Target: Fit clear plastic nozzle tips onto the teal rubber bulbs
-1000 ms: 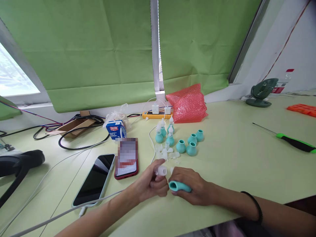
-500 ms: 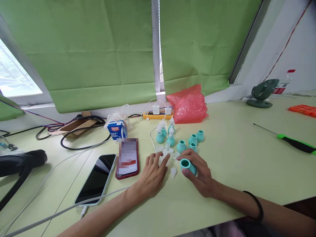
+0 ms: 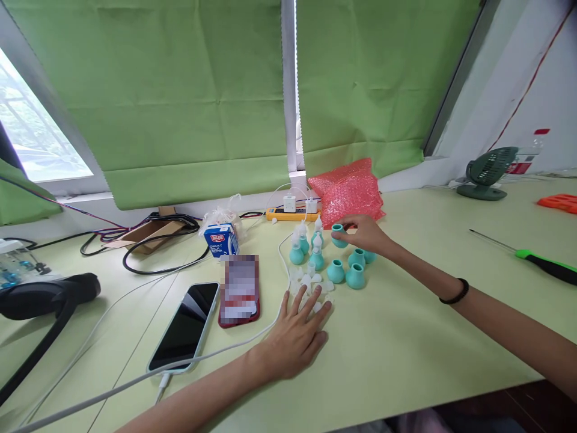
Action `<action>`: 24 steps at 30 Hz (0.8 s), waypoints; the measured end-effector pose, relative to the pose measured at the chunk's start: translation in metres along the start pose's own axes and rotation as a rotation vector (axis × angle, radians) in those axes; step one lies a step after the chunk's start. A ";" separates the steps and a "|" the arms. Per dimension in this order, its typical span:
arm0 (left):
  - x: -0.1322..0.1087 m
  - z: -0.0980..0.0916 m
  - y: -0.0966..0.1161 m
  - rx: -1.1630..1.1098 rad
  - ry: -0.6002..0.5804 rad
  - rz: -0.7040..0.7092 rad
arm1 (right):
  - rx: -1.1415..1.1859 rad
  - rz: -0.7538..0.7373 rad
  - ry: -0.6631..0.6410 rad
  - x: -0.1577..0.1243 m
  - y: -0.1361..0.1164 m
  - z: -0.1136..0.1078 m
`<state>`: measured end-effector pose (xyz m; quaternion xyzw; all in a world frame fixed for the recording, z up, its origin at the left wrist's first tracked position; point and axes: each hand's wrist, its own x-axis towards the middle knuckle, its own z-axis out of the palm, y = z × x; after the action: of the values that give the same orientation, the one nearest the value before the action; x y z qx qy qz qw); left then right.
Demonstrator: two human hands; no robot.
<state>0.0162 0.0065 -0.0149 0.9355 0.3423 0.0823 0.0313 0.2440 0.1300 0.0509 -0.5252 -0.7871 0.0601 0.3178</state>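
Note:
My right hand grips a small teal squeeze bulb with an open round mouth, holding it beside the back of the group. Several similar bulbs stand mouth-up nearer to me. To the left is a cluster of teal bulbs fitted with clear tips. My left hand lies palm down, fingers spread, holding nothing. Its fingertips reach small translucent plastic pieces, partly covering them.
Two phones lie left, with a white cable crossing near my left forearm. Behind stand a blue milk drink carton, a yellow power strip and a red bubble-wrap bag. A screwdriver and a green fan are right.
My right hand has moved away from me to the back of the bulbs, a teal bulb in its fingers. My left hand has flattened and spread, covering the loose clear tip near it.

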 end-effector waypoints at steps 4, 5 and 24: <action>0.000 0.001 -0.002 -0.049 0.001 0.000 | -0.071 0.034 -0.143 0.009 0.026 0.018; 0.000 0.001 -0.002 -0.059 0.007 -0.003 | -0.087 0.033 -0.169 0.009 0.029 0.021; -0.002 -0.001 0.001 -0.107 0.069 -0.013 | -0.109 -0.114 -0.345 0.015 -0.015 0.020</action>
<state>0.0151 0.0047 -0.0139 0.9269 0.3442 0.1323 0.0700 0.2169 0.1414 0.0482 -0.4781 -0.8605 0.0883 0.1521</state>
